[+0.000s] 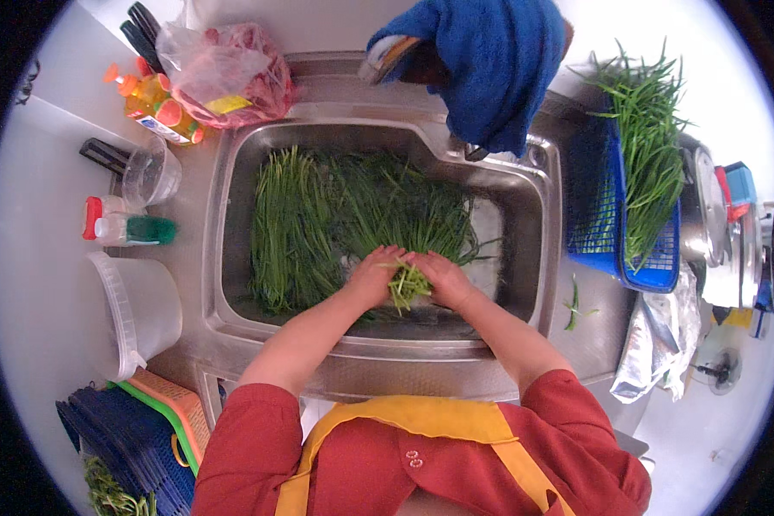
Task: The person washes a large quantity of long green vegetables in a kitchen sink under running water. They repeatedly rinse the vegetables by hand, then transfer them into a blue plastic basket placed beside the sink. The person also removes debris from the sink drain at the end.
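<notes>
My left hand (371, 278) and my right hand (449, 280) are closed around the sides of a bunch of garlic chives (409, 286), near the front of a stainless steel sink (542, 226). Its pale cut ends point toward me. The green leaves run away from me into the sink, where they merge with other chives, so the far end of the bunch cannot be told apart. Along the sink's left side lies a separate row of chives (290, 226). The sink appears to hold water. My palms and fingertips are partly hidden.
A blue plastic basket (648, 280) with more chives (648, 142) stands to the right. A blue towel (496, 71) hangs over the back edge. On the left are a bagged red item (232, 84), soap bottles (161, 106), a clear container (151, 171) and a white bucket (138, 309).
</notes>
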A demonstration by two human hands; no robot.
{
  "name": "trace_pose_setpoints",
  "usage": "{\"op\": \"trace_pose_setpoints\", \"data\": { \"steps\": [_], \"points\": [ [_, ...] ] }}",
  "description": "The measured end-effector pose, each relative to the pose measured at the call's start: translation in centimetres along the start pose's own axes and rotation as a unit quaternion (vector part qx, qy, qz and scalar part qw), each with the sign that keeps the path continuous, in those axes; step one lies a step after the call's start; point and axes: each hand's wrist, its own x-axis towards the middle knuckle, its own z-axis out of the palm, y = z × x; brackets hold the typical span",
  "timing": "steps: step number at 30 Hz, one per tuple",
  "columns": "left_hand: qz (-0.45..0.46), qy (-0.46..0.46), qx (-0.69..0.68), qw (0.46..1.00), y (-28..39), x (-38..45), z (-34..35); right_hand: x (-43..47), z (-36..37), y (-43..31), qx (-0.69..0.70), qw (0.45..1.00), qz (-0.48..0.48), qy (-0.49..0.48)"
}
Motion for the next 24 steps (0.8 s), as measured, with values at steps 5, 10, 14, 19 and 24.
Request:
{"op": "trace_pose_setpoints", "data": {
  "steps": [5, 10, 14, 19, 24],
  "points": [
    [-0.141, -0.066, -0.080, 0.985, 1.3, 1.5, -0.1, -0.6, 2.1, 2.7, 0.034, 0.994, 0.098, -0.046],
    [-0.245, -0.160, -0.064, 0.954, 5.4, 2.7, -7.7, 1.6, -3.1, -2.0, 0.146, 0.968, 0.206, -0.012],
    [-0.136, -0.067, -0.116, 0.982, 8.1, 3.4, -16.0, 5.4, -12.9, -7.6, 0.183, 0.962, 0.198, -0.030],
    [-0.016, 0.043, -0.133, 0.990, 19.4, 2.5, -31.9, 8.1, -27.1, -19.2, 0.156, 0.985, 0.042, 0.064],
    [0.155, 0.219, -0.108, 0.957, 25.7, -0.3, -37.4, 6.4, -32.0, -27.2, 0.016, 0.972, -0.097, 0.216]
  ]
}}
